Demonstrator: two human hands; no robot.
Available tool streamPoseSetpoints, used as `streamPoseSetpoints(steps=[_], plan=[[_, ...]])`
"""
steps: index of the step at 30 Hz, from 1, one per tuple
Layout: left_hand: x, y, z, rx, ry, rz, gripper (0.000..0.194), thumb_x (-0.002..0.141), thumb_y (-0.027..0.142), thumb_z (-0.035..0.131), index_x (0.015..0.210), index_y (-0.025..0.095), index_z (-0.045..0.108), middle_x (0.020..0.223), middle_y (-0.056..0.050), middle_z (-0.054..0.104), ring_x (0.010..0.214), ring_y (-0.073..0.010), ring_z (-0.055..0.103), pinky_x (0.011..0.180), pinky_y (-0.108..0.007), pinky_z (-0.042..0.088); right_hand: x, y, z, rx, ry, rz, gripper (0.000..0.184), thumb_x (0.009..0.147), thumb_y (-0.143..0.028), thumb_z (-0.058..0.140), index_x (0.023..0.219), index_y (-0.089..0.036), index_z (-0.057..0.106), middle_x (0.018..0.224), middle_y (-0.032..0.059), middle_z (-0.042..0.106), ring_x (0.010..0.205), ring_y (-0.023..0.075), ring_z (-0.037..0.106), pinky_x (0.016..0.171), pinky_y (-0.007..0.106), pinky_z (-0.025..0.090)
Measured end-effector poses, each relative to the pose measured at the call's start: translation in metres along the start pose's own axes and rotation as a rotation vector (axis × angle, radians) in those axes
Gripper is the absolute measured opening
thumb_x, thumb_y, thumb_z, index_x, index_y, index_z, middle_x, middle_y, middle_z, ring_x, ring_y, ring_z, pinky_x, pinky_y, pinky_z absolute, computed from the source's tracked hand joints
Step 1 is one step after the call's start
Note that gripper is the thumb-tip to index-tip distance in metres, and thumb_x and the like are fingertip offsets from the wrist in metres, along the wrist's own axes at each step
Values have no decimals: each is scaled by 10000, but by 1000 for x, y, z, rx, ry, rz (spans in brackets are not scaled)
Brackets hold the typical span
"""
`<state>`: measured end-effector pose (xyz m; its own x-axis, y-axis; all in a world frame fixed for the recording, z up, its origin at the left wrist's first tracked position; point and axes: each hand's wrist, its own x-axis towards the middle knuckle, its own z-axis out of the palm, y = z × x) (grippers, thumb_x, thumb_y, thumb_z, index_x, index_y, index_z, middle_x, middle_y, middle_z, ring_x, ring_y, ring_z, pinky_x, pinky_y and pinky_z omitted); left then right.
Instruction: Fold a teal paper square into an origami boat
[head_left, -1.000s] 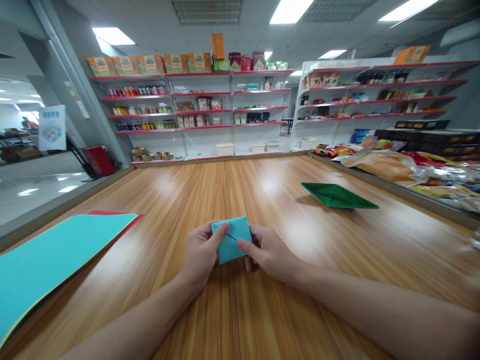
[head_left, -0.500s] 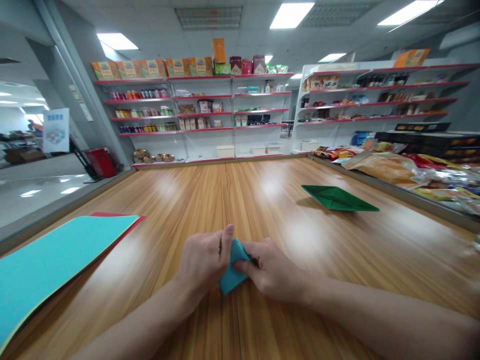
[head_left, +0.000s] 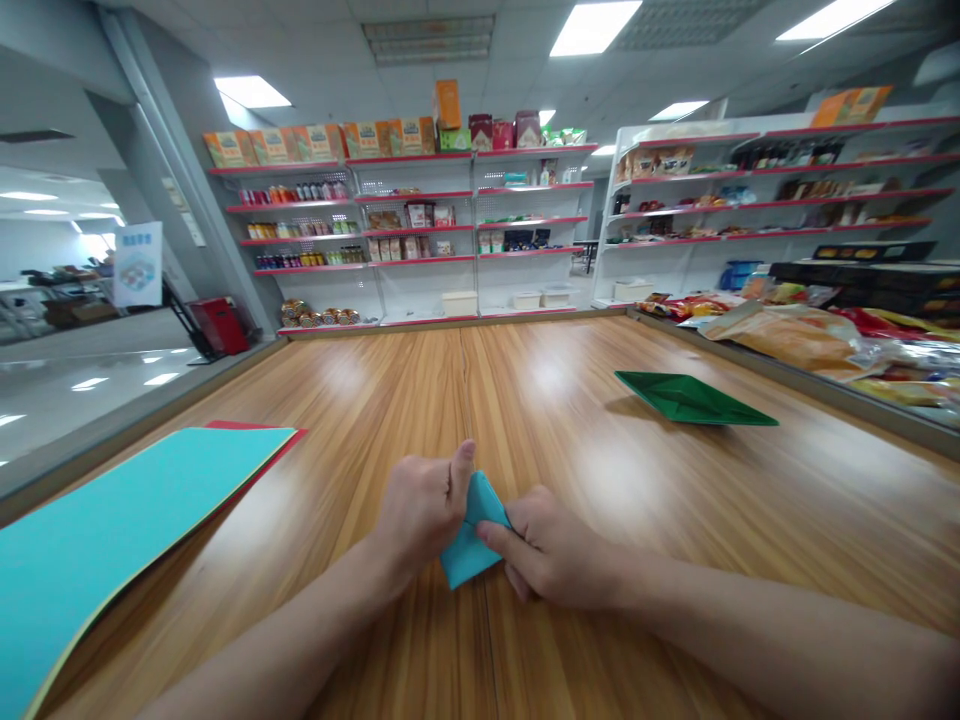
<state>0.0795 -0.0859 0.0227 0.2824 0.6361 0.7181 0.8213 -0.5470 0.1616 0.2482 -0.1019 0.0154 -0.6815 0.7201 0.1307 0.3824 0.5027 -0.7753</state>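
A small folded piece of light-blue paper (head_left: 470, 558) is held between both hands, above the wooden table (head_left: 390, 390). My left hand (head_left: 427, 505) grips its left side, fingers curled and thumb pointing up. From the right, my right hand (head_left: 551, 545) pinches the paper, its thumb lying across the front face. Fingers behind the paper are mostly hidden. A crease shows near the middle of the paper. Farther off to the right lies a folded green paper shape (head_left: 694, 398), flat with raised creases.
On the left lies a stack of coloured paper sheets (head_left: 142, 510), light blue on top, with yellow and red edges showing. Packaged snacks (head_left: 795, 335) are heaped beyond the table's right edge. Stocked shelves (head_left: 420, 210) stand behind the far edge.
My right thumb has shifted slightly on the blue paper, and more of the paper's front shows. The whole view has moved a little, so everything sits farther right.
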Motion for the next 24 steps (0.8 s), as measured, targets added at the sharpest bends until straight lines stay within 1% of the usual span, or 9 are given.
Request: streamPoseSetpoints(steps=[2,5,7,9,12,14,17,20,24], plan=[[0,4,-3,89,56,79,581,988,282,308,457,151,505,395,-21,516,348,-101,440,441,-285,179,1,0,0,-24,7,8,498,939,-306,351,485,-154,486,407,-2,504,380,75,486,445,164,394],[1,7,-7,159,64,98,557,985,278,319,485,152,530,406,-23,526,355,-113,452,451,-298,185,3,-3,2,-74,44,-13,446,922,-274,394,501,-151,478,413,-24,462,367,57,424,407,158,315],[2,6,-8,157,46,59,573,987,287,313,463,157,507,396,-24,520,350,-111,447,454,-299,188,5,-6,5,-114,76,-45,418,903,-281,434,508,-148,466,423,-40,413,374,46,368,394,161,257],[2,3,-9,131,27,-5,595,987,292,307,427,162,461,375,-21,499,340,-102,429,452,-293,186,7,-8,8,-146,117,-37,428,900,-322,450,510,-146,463,435,-43,388,385,43,341,393,168,222],[4,-2,-11,88,-13,-80,603,980,283,297,396,170,396,358,-15,461,335,-93,388,449,-285,173,7,-12,12,-192,143,31,495,912,-393,438,488,-142,478,419,-33,401,376,46,355,394,178,223],[6,-3,-11,44,-46,-104,593,973,282,291,395,174,365,356,-4,424,336,-89,356,448,-285,158,6,-15,14,-193,127,38,510,926,-382,418,486,-140,504,397,-29,415,360,49,374,399,178,249],[7,-1,-11,-76,-100,-155,586,965,310,288,393,184,285,354,28,306,331,-77,289,440,-282,138,4,-18,16,-147,63,-37,484,945,-306,378,523,-139,546,384,-32,453,357,51,432,430,161,315],[5,3,-10,-253,-171,-229,577,963,366,263,414,196,216,383,51,207,333,-69,234,425,-276,129,0,-19,16,-133,6,-141,498,952,-279,342,522,-136,549,387,-27,490,368,50,480,457,146,366],[-1,7,-8,-533,-300,-238,555,965,424,220,455,206,199,431,61,159,363,-72,192,409,-261,144,-4,-19,16,-132,-72,-365,500,936,-274,324,513,-138,554,436,8,562,414,70,539,456,149,398]])
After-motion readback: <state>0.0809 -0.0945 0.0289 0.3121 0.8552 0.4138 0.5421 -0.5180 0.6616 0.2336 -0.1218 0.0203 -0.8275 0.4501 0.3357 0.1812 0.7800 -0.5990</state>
